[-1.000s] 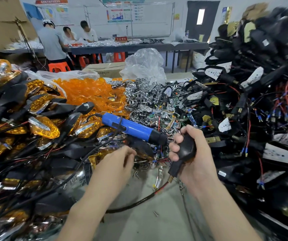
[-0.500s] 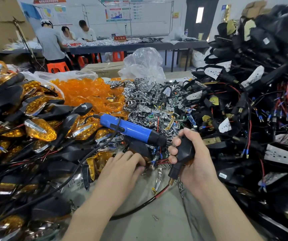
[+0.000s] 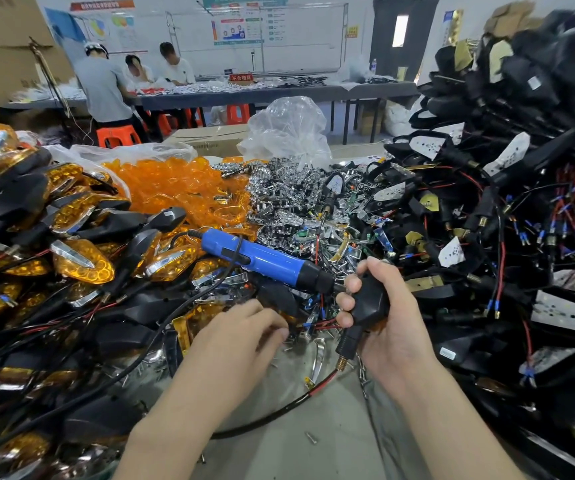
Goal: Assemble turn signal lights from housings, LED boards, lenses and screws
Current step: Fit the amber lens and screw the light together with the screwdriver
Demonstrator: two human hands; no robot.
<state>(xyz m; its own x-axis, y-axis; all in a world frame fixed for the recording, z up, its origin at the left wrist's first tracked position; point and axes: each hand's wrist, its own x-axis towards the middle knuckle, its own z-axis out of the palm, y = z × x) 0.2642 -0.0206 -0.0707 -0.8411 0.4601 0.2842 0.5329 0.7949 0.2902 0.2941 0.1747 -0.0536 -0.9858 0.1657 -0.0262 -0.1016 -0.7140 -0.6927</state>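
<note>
- the right hand [image 3: 388, 327] is clamped around a black housing [image 3: 371, 301] near the middle of the bench [image 3: 331, 441], fingers and thumb wrapped round it, its stem pointing down toward the near edge.
- a black and red wire [image 3: 300, 400] trails from the stem across the bare bench.
- the left hand [image 3: 237, 344] lies palm down just beside the housing, fingers bent into small loose parts; i cannot tell whether it pinches anything.
- a blue electric screwdriver [image 3: 262, 259] lies on the heap beyond the hands, its black nose almost touching the right hand's fingers.
- finished amber lights [image 3: 78, 261] are piled along the left edge, and wired black housings [image 3: 521, 209] along the right edge.
- toward the far edge lie orange lenses [image 3: 175, 188], and chrome reflectors [image 3: 279, 199] beside them, under a clear plastic bag [image 3: 289, 133].
- a loose screw [image 3: 310, 437] lies near the near edge.
</note>
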